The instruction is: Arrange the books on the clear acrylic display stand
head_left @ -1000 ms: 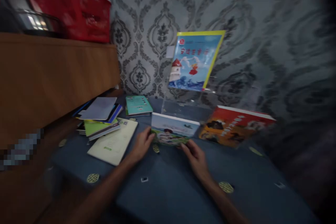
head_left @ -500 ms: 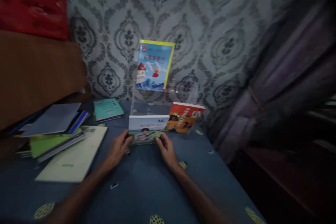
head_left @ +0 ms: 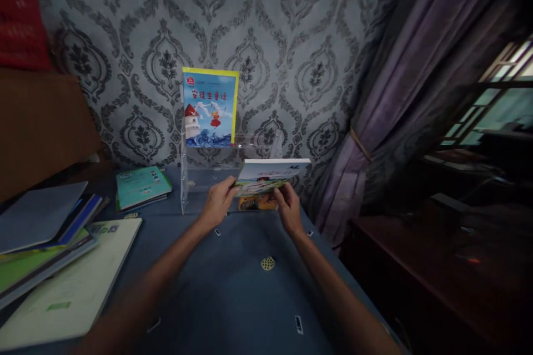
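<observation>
1. Book (head_left: 272,172) is grasped between both hands, in front of the right part of the clear stand (head_left: 182,191), its cover tilted; whether it touches the stand, I cannot tell.
2. The left hand (head_left: 219,199) grips its lower left corner.
3. The right hand (head_left: 288,206) pinches its lower edge near the right end.
4. Just below it shows a strip of an orange book (head_left: 258,203), the rest hidden.
5. A blue book (head_left: 210,108) with yellow edges leans on the stand's upper tier, at the left.
6. Left of the stand, a green book (head_left: 144,184) lies on the table (head_left: 233,288); nearer the person, a pile (head_left: 45,211) overlaps a cream book (head_left: 91,283).
</observation>
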Motion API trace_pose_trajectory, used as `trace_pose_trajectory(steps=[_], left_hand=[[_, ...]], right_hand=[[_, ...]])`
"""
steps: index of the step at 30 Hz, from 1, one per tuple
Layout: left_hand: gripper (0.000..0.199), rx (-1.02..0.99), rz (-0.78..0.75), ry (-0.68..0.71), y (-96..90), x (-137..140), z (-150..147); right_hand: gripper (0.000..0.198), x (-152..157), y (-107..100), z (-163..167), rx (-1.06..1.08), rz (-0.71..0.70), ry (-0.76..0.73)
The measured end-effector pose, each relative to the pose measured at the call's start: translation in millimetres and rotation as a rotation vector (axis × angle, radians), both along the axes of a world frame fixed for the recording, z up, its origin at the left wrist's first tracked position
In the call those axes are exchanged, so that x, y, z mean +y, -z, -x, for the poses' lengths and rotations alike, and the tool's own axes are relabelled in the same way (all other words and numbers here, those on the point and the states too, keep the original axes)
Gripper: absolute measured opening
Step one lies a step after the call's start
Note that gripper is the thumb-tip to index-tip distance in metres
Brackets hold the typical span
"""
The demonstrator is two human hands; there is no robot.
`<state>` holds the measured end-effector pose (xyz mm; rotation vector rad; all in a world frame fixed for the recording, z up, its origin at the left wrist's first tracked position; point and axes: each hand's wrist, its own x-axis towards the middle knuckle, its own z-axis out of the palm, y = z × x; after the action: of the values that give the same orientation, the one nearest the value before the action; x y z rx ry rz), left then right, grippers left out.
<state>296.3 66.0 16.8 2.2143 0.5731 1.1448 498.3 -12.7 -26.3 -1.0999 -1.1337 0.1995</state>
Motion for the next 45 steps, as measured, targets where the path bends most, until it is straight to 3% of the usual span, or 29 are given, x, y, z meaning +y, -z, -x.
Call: trace_pose_trajectory(steps=[12,20,29,35,45], left_hand=[[0.02,0.022,-0.023,0.053,22.1,18,-35],[0.023,0.056,0.01,-0.008,28.4,29,-50],[0.02,0.109,-0.004,-0.024,33.9,33,-56],[0.015,0.259,-0.11,-0.134,34.6,30,-59],[0.03,0.707,-0.064,-0.326,30.3,22,-54]], right_hand=[[0.037,4,7,-38,-0.055,0.059,0.065],[0.033,12,21,-55,-0.033,0.087,0.085],[0.032,17,35,-70,-0.149,0.11,0.227],[0.034,18,39,-72,-0.148,0.131,0.23],[0.034,22,29,-75,-0.179,0.108,0.227]])
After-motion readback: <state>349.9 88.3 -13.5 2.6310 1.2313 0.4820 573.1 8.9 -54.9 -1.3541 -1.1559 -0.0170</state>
